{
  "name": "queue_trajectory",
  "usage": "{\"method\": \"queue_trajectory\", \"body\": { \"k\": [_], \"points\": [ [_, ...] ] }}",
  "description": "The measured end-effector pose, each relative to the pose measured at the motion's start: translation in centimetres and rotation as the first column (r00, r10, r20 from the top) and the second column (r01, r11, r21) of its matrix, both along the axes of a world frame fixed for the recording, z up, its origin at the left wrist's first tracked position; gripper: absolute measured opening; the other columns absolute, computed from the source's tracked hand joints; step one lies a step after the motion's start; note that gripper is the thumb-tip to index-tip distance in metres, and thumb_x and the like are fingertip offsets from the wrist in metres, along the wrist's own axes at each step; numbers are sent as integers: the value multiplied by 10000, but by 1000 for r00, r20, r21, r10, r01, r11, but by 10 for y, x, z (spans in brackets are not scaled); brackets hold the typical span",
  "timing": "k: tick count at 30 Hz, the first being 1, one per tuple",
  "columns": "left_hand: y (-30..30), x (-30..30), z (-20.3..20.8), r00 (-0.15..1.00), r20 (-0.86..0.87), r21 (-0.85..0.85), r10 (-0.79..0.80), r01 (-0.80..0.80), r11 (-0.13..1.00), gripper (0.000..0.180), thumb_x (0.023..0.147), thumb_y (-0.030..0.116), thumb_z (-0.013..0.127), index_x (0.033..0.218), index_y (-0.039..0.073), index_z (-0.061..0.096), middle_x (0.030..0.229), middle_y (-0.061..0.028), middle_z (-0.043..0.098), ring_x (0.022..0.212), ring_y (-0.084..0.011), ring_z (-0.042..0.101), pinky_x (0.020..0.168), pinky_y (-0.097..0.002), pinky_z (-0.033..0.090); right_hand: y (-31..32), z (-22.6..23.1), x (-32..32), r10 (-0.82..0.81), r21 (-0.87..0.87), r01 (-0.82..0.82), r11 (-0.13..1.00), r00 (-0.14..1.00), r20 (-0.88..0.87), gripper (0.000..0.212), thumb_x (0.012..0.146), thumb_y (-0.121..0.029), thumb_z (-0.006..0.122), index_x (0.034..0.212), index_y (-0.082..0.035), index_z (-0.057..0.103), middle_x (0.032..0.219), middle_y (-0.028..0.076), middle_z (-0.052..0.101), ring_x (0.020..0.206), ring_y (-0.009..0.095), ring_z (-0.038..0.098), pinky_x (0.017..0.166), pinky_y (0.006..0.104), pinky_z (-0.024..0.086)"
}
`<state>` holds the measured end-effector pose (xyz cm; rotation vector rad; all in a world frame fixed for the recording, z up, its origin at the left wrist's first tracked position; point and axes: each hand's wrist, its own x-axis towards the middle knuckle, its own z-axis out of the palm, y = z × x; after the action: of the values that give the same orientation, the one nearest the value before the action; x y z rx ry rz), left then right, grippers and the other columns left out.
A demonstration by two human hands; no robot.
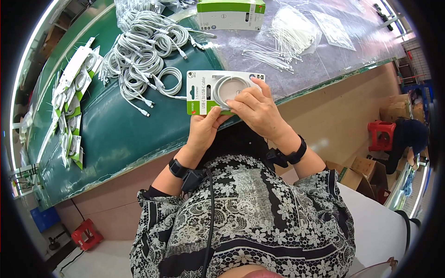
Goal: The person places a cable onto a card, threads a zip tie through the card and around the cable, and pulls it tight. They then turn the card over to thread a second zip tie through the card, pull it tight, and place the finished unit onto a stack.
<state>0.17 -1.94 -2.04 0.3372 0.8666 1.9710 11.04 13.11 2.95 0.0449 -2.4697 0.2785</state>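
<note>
A white and green packaging card [197, 92] is held up in front of me, just off the table's front edge. My left hand [203, 130] pinches its lower edge, thumb on the front. A coiled white cable [216, 92] lies against the card's face. The fingers of my right hand [259, 111] close on the coil's lower right and the card's right side, hiding part of both. Whether a tie fastens the coil to the card I cannot tell. Beyond the card, a heap of coiled white cables [139, 55] rests on the green table mat [116, 139].
Carded cables [72, 102] lie overlapping at the left. A stack of cards [229, 18] stands at the back, beside white cable ties [292, 34] and a clear bag [333, 30]. Red stools [381, 134], cardboard boxes [366, 173] and another person [412, 139] are on the floor beyond.
</note>
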Motion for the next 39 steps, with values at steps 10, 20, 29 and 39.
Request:
{"method": "queue_trajectory", "body": {
  "k": [10,20,29,39],
  "points": [
    [7,4,6,998,-45,-105,47,-52,993,323,946,40,542,1263,1,496,1183,-115,594,1036,-220,624,883,-381,562,3,-6,-3,-57,-56,55,997,998,-35,193,732,-101,711,914,-110,650,859,-7,568,866,180,575,1031,470,375],
    [10,-24,17,960,-232,-251,157,-215,944,266,930,40,570,1192,-2,553,1076,-97,638,905,-206,665,767,-340,596,46,7,-9,-169,-183,150,972,981,-92,140,751,-102,702,874,-99,636,879,20,596,891,213,571,912,429,413],
    [2,-31,18,979,-112,-260,169,-193,946,252,929,45,574,1180,24,565,1068,-66,642,906,-171,651,735,-329,581,169,-17,-5,-576,5,583,812,801,160,68,767,-123,690,804,-132,633,856,14,598,890,229,563,804,386,400],
    [7,-33,16,989,30,-180,142,-135,974,212,931,87,597,1141,61,588,1034,-41,652,813,-133,629,649,-291,523,173,-27,-7,-558,55,555,830,822,113,117,752,-132,707,791,-150,599,836,-20,570,882,206,548,783,367,366]
  ]
}}
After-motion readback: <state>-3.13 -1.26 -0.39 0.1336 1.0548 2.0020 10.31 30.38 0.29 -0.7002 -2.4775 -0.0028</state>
